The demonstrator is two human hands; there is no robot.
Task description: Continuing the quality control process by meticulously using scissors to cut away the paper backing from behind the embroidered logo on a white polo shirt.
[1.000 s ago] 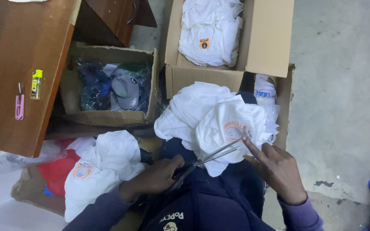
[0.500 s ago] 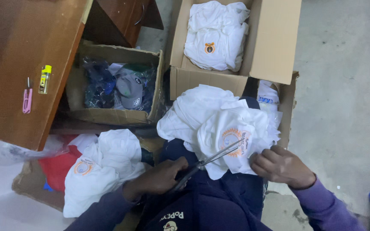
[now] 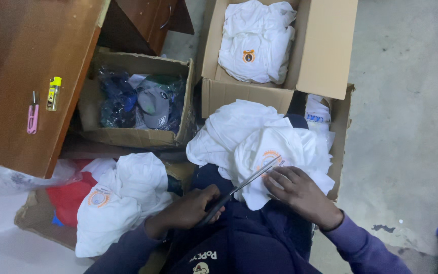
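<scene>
Left hand: I see my left hand (image 3: 191, 210) clenched around the dark handles of the scissors (image 3: 239, 190), low over my lap.
Scissors: blades slightly parted, tips pointing up and right onto the orange print of the white garment (image 3: 275, 157).
Right hand: my right hand (image 3: 295, 190) lies flat on the garment's lower edge, fingers (image 3: 275, 177) pressing the cloth just beside the blades; it grasps nothing.
White garment: bunched on my lap, in front of the open cardboard box (image 3: 320, 50) holding more white garments.
Left side: another white pile (image 3: 122, 198); a second box (image 3: 143, 101) with caps.
Tabletop (image 3: 21, 76): carries a yellow lighter (image 3: 53, 93) and pink cutter (image 3: 33, 114).
</scene>
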